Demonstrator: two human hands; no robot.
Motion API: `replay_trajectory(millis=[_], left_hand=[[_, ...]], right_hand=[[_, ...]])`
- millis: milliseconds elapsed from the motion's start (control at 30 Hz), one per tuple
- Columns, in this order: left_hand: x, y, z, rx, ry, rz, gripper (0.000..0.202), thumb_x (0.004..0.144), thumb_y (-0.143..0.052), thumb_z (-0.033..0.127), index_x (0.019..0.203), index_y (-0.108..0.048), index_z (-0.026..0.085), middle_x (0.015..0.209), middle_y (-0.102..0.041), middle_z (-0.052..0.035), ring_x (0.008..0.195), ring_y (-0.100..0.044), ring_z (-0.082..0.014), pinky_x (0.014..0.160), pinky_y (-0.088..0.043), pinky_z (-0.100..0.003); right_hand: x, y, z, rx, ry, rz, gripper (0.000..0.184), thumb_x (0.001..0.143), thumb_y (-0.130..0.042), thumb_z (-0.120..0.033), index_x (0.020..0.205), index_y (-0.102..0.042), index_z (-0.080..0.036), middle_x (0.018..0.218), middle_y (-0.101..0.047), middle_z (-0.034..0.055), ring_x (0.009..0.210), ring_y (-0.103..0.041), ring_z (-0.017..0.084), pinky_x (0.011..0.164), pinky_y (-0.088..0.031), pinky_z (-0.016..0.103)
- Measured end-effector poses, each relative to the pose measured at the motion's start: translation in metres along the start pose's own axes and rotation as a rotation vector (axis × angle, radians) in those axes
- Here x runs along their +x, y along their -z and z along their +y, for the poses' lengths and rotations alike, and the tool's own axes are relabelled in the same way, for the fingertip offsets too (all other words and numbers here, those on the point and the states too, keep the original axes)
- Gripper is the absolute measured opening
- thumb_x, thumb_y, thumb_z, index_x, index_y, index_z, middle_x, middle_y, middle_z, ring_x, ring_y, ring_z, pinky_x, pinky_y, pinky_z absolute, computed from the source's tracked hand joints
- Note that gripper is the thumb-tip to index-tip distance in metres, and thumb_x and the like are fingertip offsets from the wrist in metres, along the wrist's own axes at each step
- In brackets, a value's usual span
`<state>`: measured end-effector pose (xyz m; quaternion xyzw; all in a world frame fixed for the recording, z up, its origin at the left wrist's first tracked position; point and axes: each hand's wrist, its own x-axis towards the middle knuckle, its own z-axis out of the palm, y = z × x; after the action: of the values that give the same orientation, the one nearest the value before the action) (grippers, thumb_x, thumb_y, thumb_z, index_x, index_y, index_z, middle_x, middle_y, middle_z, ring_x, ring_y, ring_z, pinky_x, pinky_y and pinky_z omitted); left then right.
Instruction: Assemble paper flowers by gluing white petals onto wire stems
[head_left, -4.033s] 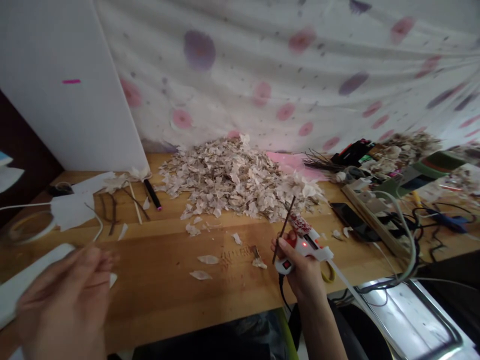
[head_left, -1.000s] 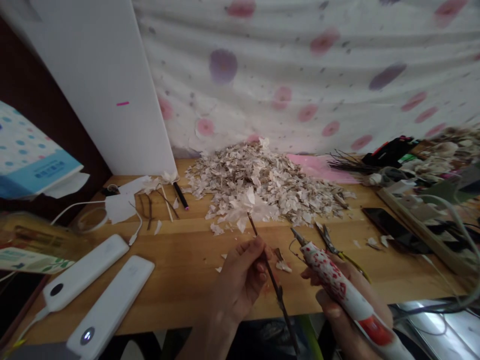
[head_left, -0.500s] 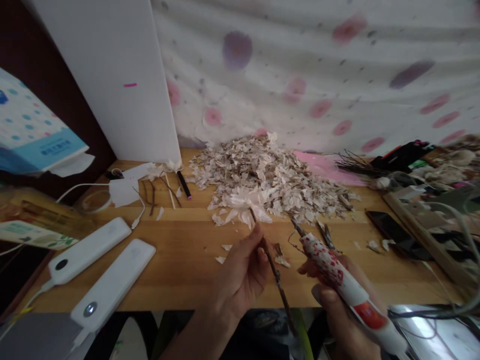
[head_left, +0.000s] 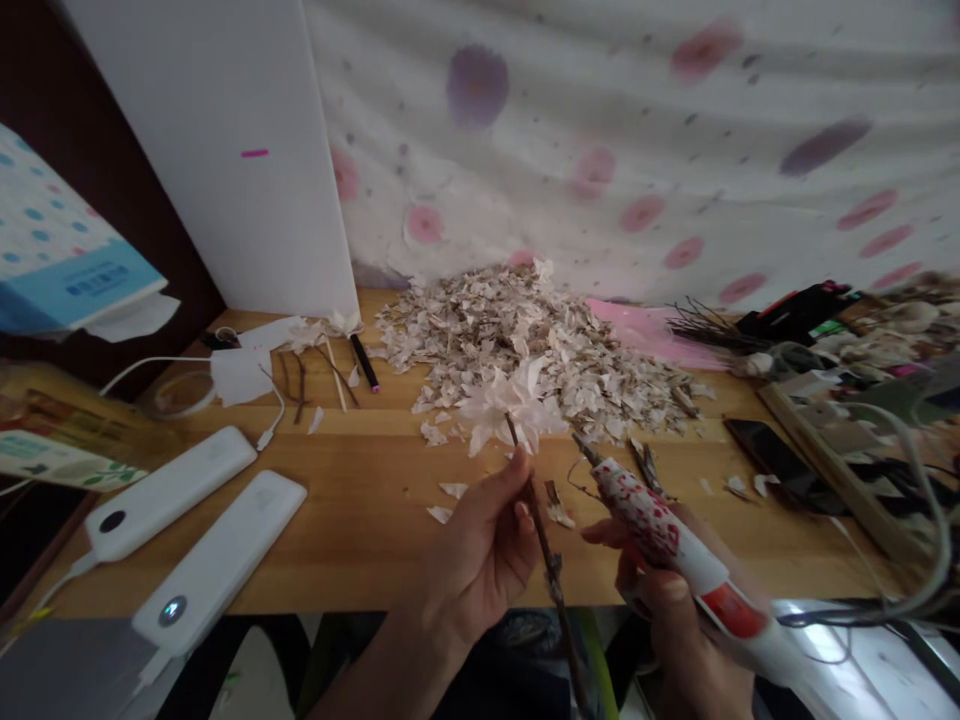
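Left hand (head_left: 480, 560) pinches a thin twig (head_left: 551, 570) in a narrow, tight grip, thumb and fingers around the stem, twig upright and tilted a little. Paper flower (head_left: 514, 415) sits on the twig's top end, white and ruffled, just above the fingers, out over the bench's front half. Right hand (head_left: 675, 610) wraps a glue gun (head_left: 660, 530) in a full grip (red-patterned sleeve on the barrel), nozzle (head_left: 583, 447) pointing up-left, near the twig but not touching it. Loose paper scraps (head_left: 559, 510) lie just beside the left hand, and small pliers (head_left: 645, 465) lie just past the nozzle.

Bench (head_left: 337, 570) front-left corner: two white power banks (head_left: 217, 560), side by side. Right side: phone (head_left: 780, 465) and power strip (head_left: 832, 480). Further back, center: big pile of paper petals (head_left: 525, 350) against a spotted cloth (head_left: 600, 130). Back-left: black marker (head_left: 364, 360) and white paper (head_left: 240, 375), near a white board (head_left: 202, 150). Back-right: pink sheet (head_left: 645, 335) and bundled twigs (head_left: 705, 330).
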<state>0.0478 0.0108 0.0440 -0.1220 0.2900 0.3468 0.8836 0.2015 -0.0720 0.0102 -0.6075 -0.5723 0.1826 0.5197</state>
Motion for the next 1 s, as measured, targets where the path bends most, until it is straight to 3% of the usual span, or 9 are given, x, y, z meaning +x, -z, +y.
replay_trajectory(millis=[100,267,400,467,633,800,1000], left_hand=[[0.003,0.007,-0.004,0.114,0.001,-0.02,0.048,0.104,-0.043,0.012,0.062,-0.065,0.006,0.05,-0.058,0.0004,0.033,-0.053,-0.0011,0.034,-0.045,-0.005],[0.005,0.023,-0.011,0.185,0.02,-0.176,0.018,0.082,-0.081,0.013,0.068,-0.071,0.007,0.054,-0.063,0.0025,0.039,-0.056,-0.0007,0.035,-0.044,-0.003],[0.008,0.033,-0.013,0.207,0.039,-0.242,0.027,0.065,-0.094,0.02,0.071,-0.071,0.008,0.058,-0.065,0.0034,0.042,-0.058,0.0001,0.038,-0.045,-0.002],[0.009,0.036,-0.013,0.21,0.042,-0.244,0.03,0.061,-0.096,0.022,0.07,-0.07,0.01,0.059,-0.066,0.0036,0.043,-0.058,0.0,0.039,-0.046,-0.003],[0.006,0.038,-0.012,0.233,0.05,-0.205,0.026,0.068,-0.093,0.021,0.074,-0.07,0.011,0.061,-0.067,0.0032,0.044,-0.058,0.0002,0.041,-0.047,-0.003],[0.004,0.036,-0.013,0.199,0.061,-0.211,0.035,0.055,-0.099,0.024,0.072,-0.071,0.008,0.057,-0.067,0.0027,0.043,-0.058,0.0,0.038,-0.044,-0.002],[0.005,0.035,-0.014,0.195,0.055,-0.212,0.034,0.054,-0.099,0.023,0.071,-0.073,0.009,0.057,-0.069,0.0018,0.042,-0.059,-0.0005,0.037,-0.043,-0.001]], right_hand=[[0.003,-0.006,-0.005,0.018,-0.019,0.027,0.051,0.091,-0.055,-0.07,0.078,-0.065,-0.021,0.065,-0.06,0.0022,0.052,-0.053,0.016,0.048,-0.037,0.03],[0.01,-0.008,-0.006,-0.075,0.084,0.005,0.046,0.093,-0.058,-0.063,0.071,-0.055,-0.022,0.059,-0.053,-0.0025,0.047,-0.049,0.013,0.045,-0.035,0.027],[0.015,-0.007,-0.007,-0.156,0.155,-0.059,0.04,0.094,-0.061,-0.054,0.072,-0.051,-0.022,0.059,-0.052,-0.0033,0.047,-0.049,0.012,0.044,-0.036,0.025],[0.015,-0.006,-0.007,-0.181,0.156,-0.078,0.037,0.094,-0.062,-0.052,0.074,-0.051,-0.022,0.06,-0.053,-0.0035,0.048,-0.05,0.012,0.044,-0.036,0.024],[0.014,-0.005,-0.005,-0.207,0.166,-0.105,0.031,0.097,-0.059,-0.047,0.079,-0.052,-0.022,0.061,-0.055,-0.0038,0.048,-0.052,0.012,0.045,-0.038,0.023],[0.014,-0.006,-0.004,-0.196,0.178,-0.113,0.033,0.098,-0.058,-0.048,0.079,-0.051,-0.022,0.06,-0.055,-0.0039,0.048,-0.052,0.011,0.045,-0.039,0.022],[0.014,-0.006,-0.004,-0.206,0.145,-0.129,0.036,0.098,-0.057,-0.051,0.078,-0.052,-0.022,0.062,-0.058,-0.0012,0.05,-0.055,0.013,0.045,-0.041,0.023]])
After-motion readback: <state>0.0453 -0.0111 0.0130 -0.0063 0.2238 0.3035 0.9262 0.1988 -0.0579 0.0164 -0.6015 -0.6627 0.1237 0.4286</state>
